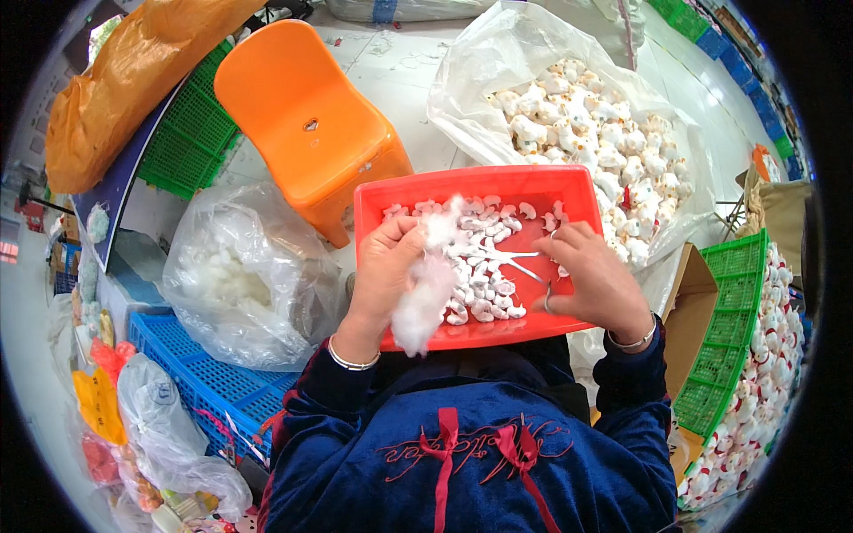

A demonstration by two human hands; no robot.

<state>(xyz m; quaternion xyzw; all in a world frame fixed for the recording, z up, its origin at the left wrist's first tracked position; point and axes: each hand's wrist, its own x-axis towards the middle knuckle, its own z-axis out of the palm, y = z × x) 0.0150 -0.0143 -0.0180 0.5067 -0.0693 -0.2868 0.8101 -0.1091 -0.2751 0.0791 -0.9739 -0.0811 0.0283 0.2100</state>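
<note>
My left hand (384,271) is closed, with a loose tuft of white stuffing fibre (419,306) spilling out past its fingers. In my right hand (586,274) are slim metal forceps (518,258) with ring handles, the fingers at the rings. Their tips point left toward the stuffing, and I cannot make out what lies between them. Both hands are over a red plastic tray (378,197) resting on my lap. Many small white curved fabric pieces (484,293) lie in it, heaped in the middle and along the far side.
An orange plastic chair (298,115) stands ahead on the left. Beside it, a clear bag (253,311) holds white stuffing. A large clear bag (466,84) of small white plush pieces sits beyond the tray. Blue (178,355) and green (733,311) crates flank me.
</note>
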